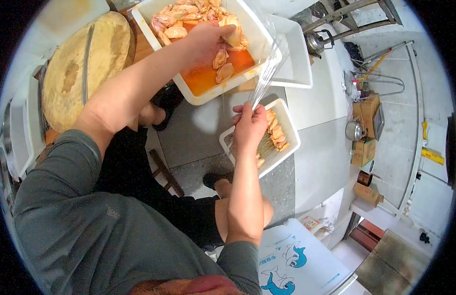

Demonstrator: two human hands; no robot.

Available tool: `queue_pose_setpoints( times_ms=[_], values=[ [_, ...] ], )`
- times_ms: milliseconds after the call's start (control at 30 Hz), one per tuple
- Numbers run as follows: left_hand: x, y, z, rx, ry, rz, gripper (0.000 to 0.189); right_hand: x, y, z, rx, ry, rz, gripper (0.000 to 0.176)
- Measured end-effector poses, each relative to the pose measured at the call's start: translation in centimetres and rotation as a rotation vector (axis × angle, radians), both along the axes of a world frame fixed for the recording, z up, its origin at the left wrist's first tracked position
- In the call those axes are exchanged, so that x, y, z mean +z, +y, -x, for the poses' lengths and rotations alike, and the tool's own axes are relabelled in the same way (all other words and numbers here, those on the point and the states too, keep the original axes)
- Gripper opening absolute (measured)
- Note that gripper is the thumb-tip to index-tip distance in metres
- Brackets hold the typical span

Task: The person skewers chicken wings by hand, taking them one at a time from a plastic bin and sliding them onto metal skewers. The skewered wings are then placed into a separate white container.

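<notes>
Marinated raw chicken pieces (181, 11) fill one end of a large white tub (211, 96) with orange-red liquid. Over the tub, my left hand (208, 42) is closed on a chicken piece (231, 30); its thumb shows and its other fingers are mostly hidden. Two more pieces hang just below it, perhaps on a skewer. My right hand (250, 125) grips a bundle of thin skewers (265, 81), their far ends fanning up past the tub's corner. Below that hand is a smaller white tub (286, 156) holding skewered chicken pieces (276, 130).
Beside the large tub stands another white tub (299, 54). A round wooden chopping board (107, 54) lies at the left. Kettles (355, 131) and cardboard boxes (363, 153) line the right wall. A white lid with dolphin pictures (311, 265) is at the lower right.
</notes>
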State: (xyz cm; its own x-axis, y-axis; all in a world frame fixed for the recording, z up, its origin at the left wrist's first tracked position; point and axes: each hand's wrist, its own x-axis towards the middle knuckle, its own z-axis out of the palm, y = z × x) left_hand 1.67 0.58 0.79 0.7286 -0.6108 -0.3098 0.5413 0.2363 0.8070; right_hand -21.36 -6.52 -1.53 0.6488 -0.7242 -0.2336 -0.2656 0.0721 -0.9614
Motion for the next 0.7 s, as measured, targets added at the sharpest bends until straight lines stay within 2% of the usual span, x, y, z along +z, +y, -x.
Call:
queue_pose_setpoints(
  times_ms=[167, 433, 700],
  values=[
    [-2.9, -0.4, -1.8, 0.013, 0.002, 0.084, 0.03, 0.6, 0.8, 0.6, 0.109, 0.022, -0.098, 0.014],
    [-1.1, -0.1, -1.5, -0.008, 0.056, -0.013, 0.03, -0.2, 1.5, 1.2, 0.138, 0.013, -0.085, 0.009],
    [-0.3, 0.0, -0.6, -0.052, -0.047, 0.007, 0.03, -0.2, 1.6, 1.2, 0.154, 0.024, -0.065, 0.012]
  ],
)
